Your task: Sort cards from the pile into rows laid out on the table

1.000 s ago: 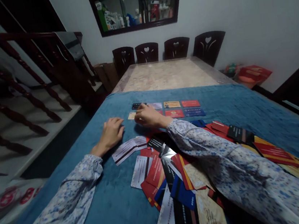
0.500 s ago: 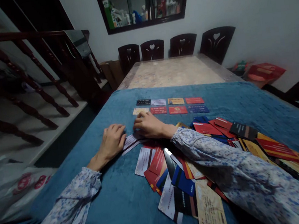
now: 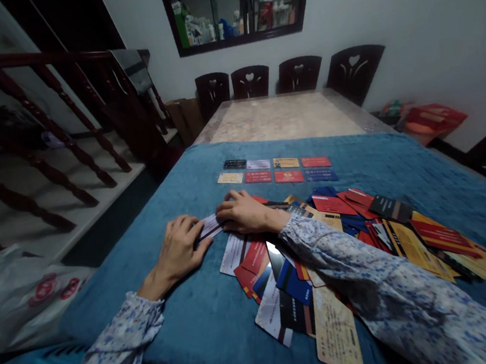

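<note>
White with a dark stripe, one card (image 3: 210, 227) lies between the two hands in the head view, over the blue cloth (image 3: 191, 336). Its left end meets the fingers of the left hand (image 3: 180, 249), which are bent, with the thumb set apart below; whether they pinch the card cannot be told. Its right end runs up to the curled fingers of the right hand (image 3: 244, 212); their tips are partly hidden, so whether they are clamped on it cannot be told either.

Beyond the hands, two rows of four cards lie flat. The far row has a black card (image 3: 235, 164), a pale card, a yellow card (image 3: 285, 163) and a red one; the near row has a cream card (image 3: 229, 178), two red ones and a blue card (image 3: 320, 174). Beside and below the right arm spreads a loose heap of cards (image 3: 294, 282). Many carry lines of print, too small to read. At the left, a plastic bag (image 3: 15, 310) bears red round marks, also unreadable.
</note>
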The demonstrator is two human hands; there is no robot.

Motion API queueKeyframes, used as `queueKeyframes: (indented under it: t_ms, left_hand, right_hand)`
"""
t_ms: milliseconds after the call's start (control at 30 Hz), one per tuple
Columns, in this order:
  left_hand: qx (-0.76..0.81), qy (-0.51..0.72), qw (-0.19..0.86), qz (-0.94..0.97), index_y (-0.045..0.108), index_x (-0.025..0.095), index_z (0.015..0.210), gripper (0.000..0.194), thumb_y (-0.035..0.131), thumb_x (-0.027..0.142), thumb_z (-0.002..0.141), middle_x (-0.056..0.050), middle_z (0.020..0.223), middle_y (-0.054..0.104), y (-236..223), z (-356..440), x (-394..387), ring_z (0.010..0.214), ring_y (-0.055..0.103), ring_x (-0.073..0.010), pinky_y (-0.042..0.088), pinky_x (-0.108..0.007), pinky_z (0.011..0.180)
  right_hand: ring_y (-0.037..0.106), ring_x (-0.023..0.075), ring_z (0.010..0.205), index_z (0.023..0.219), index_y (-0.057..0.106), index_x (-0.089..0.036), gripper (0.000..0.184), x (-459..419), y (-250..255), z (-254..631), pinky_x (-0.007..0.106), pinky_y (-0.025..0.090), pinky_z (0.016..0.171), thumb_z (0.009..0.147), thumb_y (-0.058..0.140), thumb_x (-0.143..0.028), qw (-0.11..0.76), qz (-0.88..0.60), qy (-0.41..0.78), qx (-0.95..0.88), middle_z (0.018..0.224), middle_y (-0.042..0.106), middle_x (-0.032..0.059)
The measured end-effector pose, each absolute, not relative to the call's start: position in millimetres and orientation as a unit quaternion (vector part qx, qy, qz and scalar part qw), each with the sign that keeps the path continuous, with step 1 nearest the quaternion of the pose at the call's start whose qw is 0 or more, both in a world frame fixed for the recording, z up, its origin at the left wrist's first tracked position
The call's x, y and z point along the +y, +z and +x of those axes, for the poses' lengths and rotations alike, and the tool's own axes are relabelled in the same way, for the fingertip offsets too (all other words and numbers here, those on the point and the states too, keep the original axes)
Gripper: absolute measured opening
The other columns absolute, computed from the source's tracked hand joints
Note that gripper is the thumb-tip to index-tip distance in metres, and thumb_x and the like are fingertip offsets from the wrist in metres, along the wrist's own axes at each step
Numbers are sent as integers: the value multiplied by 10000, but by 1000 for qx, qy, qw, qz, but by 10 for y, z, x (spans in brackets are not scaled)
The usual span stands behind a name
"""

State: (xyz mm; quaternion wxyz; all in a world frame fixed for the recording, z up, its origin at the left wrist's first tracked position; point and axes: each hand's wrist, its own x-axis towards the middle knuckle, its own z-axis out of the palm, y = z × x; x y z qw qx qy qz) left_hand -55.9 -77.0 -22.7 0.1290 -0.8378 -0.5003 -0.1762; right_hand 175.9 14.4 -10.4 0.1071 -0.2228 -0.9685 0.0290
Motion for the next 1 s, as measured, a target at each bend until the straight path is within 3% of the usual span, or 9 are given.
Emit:
queueKeyframes:
  t_ms: [367, 733, 1000]
  left_hand:
    - [-473, -184, 75, -858, 730, 201, 1045, 203, 634, 328, 919, -97, 1021, 695, -163, -550, -795, 1019, 608, -274, 488, -439, 873]
    - [-445, -167, 64, -877, 733, 200, 1016, 166, 614, 270, 922, -74, 954, 672, -128, -580, -773, 896, 613, -227, 481, -389, 820]
    - [-413, -190, 62, -889, 744, 209, 1073, 228, 575, 223, 921, -78, 930, 704, -116, -622, -763, 870, 628, -218, 492, -388, 808]
  right_hand:
    - [473, 280, 1195, 1102, 756, -202, 210, 134, -150, 1793, 384, 331, 859, 984, 633, -324, 142, -189, 24, -971, 1237, 733, 97]
    - [509, 214, 1023, 853, 734, -156, 283, 151, -171, 1764, 336, 319, 829, 1039, 540, -244, 154, -107, -53, -981, 939, 760, 87]
    - [518, 210, 979, 856, 721, -174, 308, 160, -176, 1796, 337, 353, 799, 1048, 486, -224, 185, -82, -66, -977, 902, 735, 94]
